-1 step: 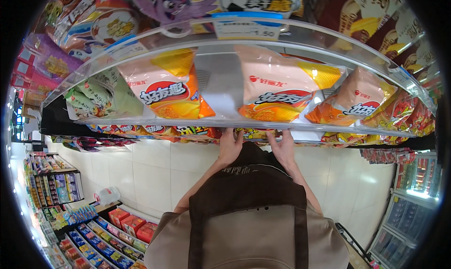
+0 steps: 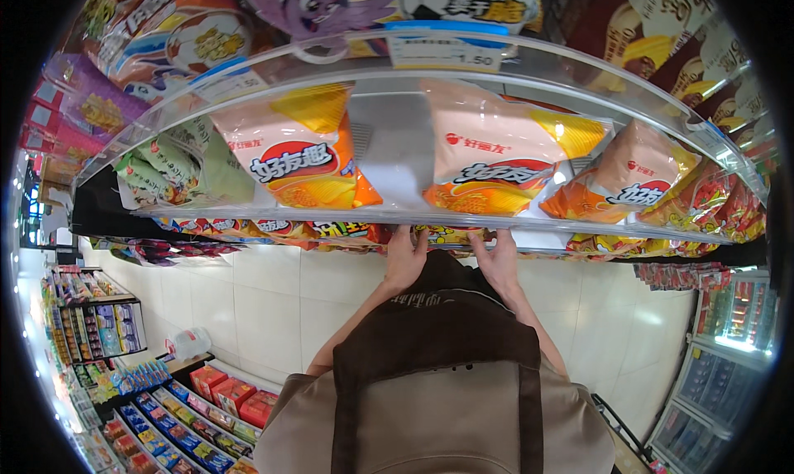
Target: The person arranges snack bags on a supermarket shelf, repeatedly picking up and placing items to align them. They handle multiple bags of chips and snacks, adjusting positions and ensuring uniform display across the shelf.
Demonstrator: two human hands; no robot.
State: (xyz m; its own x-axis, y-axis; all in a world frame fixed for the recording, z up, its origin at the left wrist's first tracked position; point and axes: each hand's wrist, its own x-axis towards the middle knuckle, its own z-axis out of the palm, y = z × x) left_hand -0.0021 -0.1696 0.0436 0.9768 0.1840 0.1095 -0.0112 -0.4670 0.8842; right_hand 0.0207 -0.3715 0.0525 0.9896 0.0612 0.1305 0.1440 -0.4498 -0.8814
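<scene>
Both my hands reach in under the front edge of a shelf, at the lower tier. Between them is a yellow snack bag (image 2: 449, 236), mostly hidden by the shelf above. My left hand (image 2: 405, 263) closes on its left side, thumb toward the bag. From the right, my right hand (image 2: 496, 263) grips the other side; the fingertips of both hands are partly hidden. On the tier above stand pink-and-orange chip bags, one at left (image 2: 302, 151), a wide one in the middle (image 2: 500, 155) and one leaning at right (image 2: 627, 176).
A clear plastic rail (image 2: 339, 218) runs along the shelf front, just above my hands. Green snack bags (image 2: 178, 168) stand at the left end. Behind me at lower left are a display rack with red boxes (image 2: 236, 395) and a clear bottle (image 2: 188, 342); glass-door coolers (image 2: 703, 375) stand at right.
</scene>
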